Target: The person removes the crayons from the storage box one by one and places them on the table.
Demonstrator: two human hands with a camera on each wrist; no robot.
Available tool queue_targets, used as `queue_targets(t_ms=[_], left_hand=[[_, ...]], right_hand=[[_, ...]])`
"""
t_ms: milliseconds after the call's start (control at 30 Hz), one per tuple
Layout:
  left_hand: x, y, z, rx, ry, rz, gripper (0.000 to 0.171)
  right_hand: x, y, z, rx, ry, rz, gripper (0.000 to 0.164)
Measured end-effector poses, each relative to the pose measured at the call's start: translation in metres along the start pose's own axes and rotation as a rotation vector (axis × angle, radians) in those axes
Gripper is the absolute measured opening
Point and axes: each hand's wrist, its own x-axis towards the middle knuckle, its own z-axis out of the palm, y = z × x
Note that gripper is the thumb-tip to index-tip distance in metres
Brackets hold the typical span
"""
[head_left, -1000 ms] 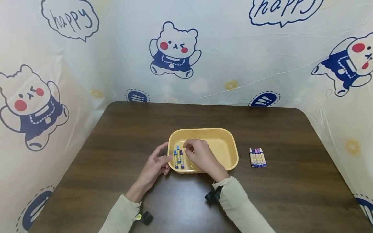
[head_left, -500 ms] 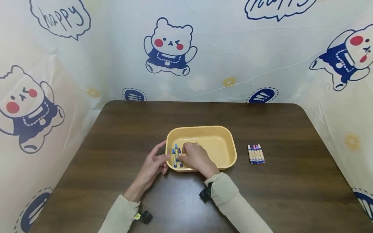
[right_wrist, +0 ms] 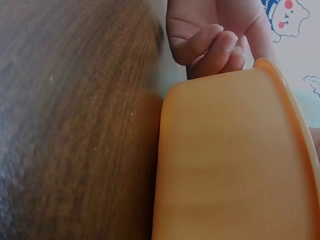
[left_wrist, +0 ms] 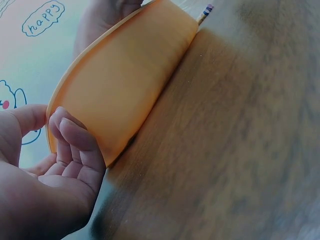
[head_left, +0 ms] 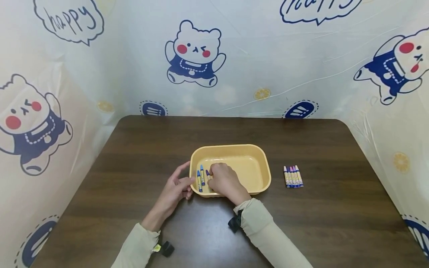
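Right hand (head_left: 225, 181) in yellow tray (head_left: 254, 150) — on crayons (head_left: 201, 176)

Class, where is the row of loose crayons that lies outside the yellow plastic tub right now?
In the head view, the row of loose crayons lies on the dark wooden table, apart from the yellow plastic tub on its right, beyond the right hand.

Head view high above table (head_left: 134, 156), wrist views low beside tray (head_left: 231, 150)
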Motion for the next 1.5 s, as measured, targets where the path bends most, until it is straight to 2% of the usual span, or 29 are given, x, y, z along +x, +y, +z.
queue_targets(t_ms=[200,500,733,1100,1500], left_hand=[[0.0003,-0.0009,0.0,-0.014,-0.012,0.02,0.064],[0.0001,-0.0013,-0.0004,-0.011,-0.013,0.018,0.065],[0.0004,-0.0025,-0.0018,-0.005,-0.015,0.012,0.065],[0.0007,-0.0023,-0.0017,0.001,-0.019,0.024,0.064],[0.0,-0.002,-0.0007,0.01,-0.006,0.032,0.063]], right_hand=[[0.0011,-0.0001,0.0002,-0.03,0.017,0.014,0.016],[-0.0007,0.0008,0.0006,-0.035,0.008,-0.008,0.013],[-0.0008,0.0019,0.0016,-0.017,0.028,-0.021,0.025],[0.0009,0.0014,0.0018,-0.005,0.077,-0.04,0.013],[0.0004,0.001,0.0019,-0.002,0.124,-0.06,0.017]])
